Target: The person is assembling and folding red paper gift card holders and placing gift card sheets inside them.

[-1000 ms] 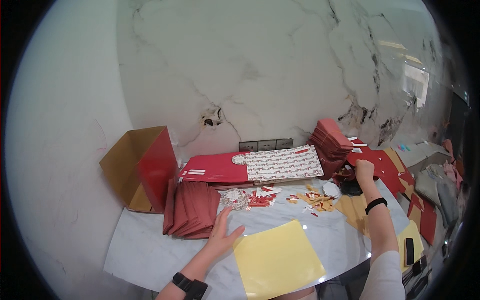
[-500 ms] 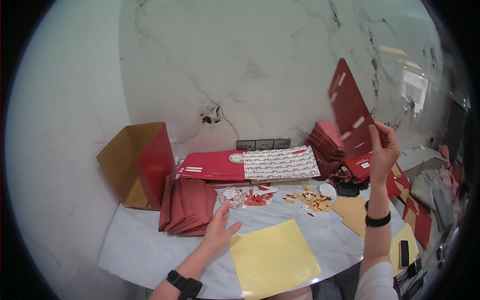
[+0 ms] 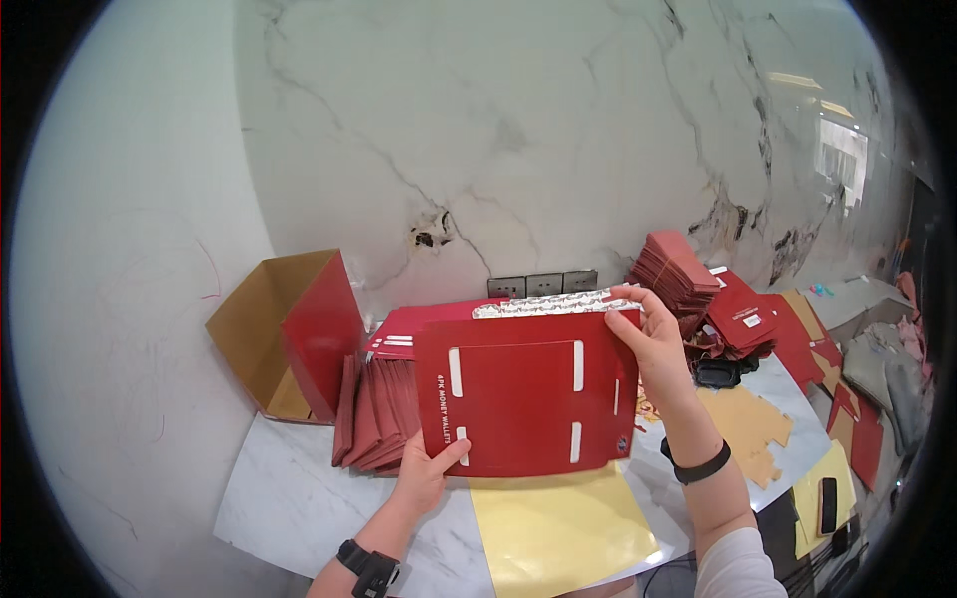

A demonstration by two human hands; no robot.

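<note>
In front of me a flat red printed card (image 3: 518,399) with several white slot-like marks is held up, its broad face towards me. My left hand (image 3: 427,472) grips its lower left corner, the thumb lying over the front. At the upper right corner my right hand (image 3: 648,334) pinches it between thumb and fingers. Beneath its lower edge lies a yellow sheet (image 3: 558,533) on the marble-look table (image 3: 269,498). Behind the card, red flat pieces (image 3: 429,321) and a patterned sheet (image 3: 553,304) are partly hidden.
An open red cardboard box (image 3: 324,334) stands at the left, beside a stack of dark red folders (image 3: 379,414). More red stacks (image 3: 673,279) are at the back right, near a black object (image 3: 718,373) and tan card pieces (image 3: 743,424). A phone (image 3: 827,506) lies on yellow sheets at the right.
My right hand has brought the red card down and left from the upper right, turning its face towards me. My left hand, free before, now holds its lower left corner.
</note>
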